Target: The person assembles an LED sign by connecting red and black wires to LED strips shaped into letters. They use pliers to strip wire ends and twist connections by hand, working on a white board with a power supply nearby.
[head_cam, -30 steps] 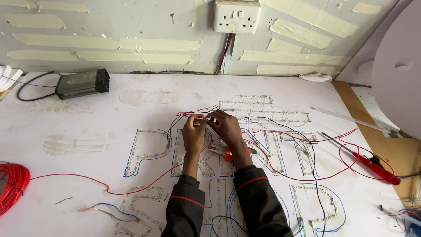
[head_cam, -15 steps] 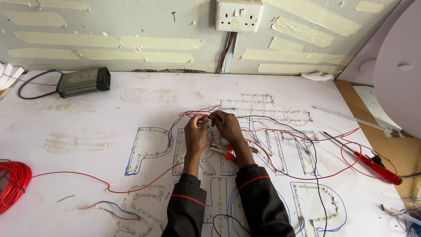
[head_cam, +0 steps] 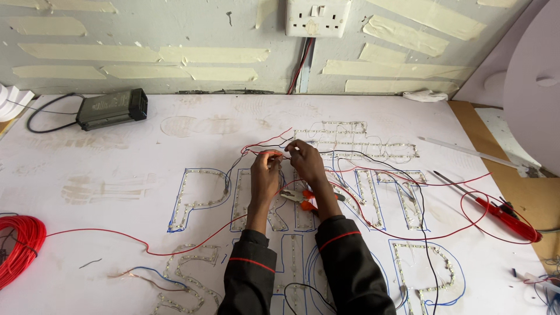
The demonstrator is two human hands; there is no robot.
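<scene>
My left hand (head_cam: 266, 175) and my right hand (head_cam: 305, 160) meet above a white sign board (head_cam: 116, 151). Between their fingertips they pinch thin red and black wires (head_cam: 259, 147). The wires trail over letter outlines filled with small LED modules (head_cam: 192, 195). Orange-handled pliers (head_cam: 302, 197) lie on the board just under my right wrist. Both sleeves are dark with a red stripe.
A red screwdriver (head_cam: 506, 218) lies at the right, a red wire coil (head_cam: 17, 248) at the left edge. A black power supply box (head_cam: 111, 108) sits at the back left. A wall socket (head_cam: 318, 17) is on the taped wall. A white round panel (head_cam: 534, 81) leans at the right.
My hands have stayed together on the wires, with only small finger movements. The view has shifted slightly.
</scene>
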